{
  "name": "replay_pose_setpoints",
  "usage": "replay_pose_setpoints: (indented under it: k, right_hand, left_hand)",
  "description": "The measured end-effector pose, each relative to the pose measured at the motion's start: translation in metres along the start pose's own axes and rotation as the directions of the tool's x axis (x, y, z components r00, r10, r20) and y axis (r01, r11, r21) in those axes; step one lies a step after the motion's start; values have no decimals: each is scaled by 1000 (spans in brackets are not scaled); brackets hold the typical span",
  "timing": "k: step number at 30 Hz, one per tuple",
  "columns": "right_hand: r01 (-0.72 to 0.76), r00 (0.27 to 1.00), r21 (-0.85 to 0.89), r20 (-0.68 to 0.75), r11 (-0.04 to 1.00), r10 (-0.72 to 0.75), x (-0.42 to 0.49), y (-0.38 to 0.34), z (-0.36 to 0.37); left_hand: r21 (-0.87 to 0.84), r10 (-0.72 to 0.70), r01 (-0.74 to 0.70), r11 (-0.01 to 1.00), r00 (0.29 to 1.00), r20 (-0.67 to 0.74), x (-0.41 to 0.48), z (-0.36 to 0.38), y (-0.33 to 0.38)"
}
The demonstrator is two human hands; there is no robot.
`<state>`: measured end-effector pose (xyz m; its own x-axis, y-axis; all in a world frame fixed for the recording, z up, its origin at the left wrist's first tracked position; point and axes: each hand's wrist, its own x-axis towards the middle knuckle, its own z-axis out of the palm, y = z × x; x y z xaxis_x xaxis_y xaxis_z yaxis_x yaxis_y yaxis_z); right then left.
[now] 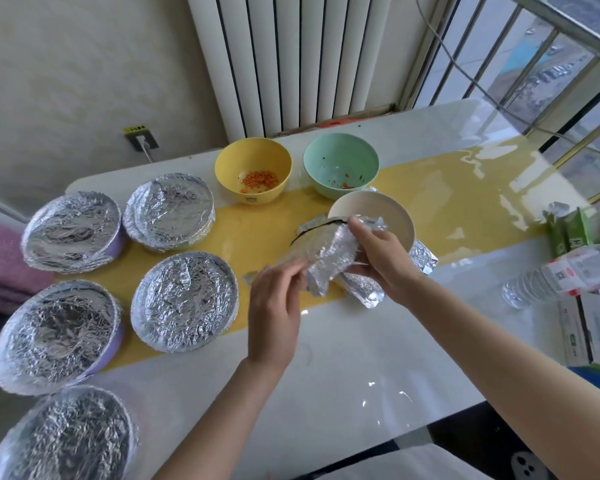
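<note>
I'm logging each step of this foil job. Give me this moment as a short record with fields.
left hand: pinches the foil at its near edge
right hand: grips foil against the white bowl
white bowl: tilted, inside bare, foil partly round it
covered bowls: five, left of the hands
yellow bowl: orange bits inside
green bowl: a few scraps inside
</note>
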<state>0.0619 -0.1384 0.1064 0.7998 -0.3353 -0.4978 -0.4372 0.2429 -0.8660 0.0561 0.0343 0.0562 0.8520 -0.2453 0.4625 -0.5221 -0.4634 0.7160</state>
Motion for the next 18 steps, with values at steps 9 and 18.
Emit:
replay_pose_setpoints:
  k: [9, 18]
  right_hand:
    - [215, 964, -411, -56, 886, -260, 25, -17, 10]
    - [277, 960, -525, 109, 805, -260, 75, -36, 32]
  left_hand:
    - [-205, -376, 332, 921, 895, -240, 70, -32, -2]
    - [-362, -643, 596, 717, 766, -12, 110, -48, -30]
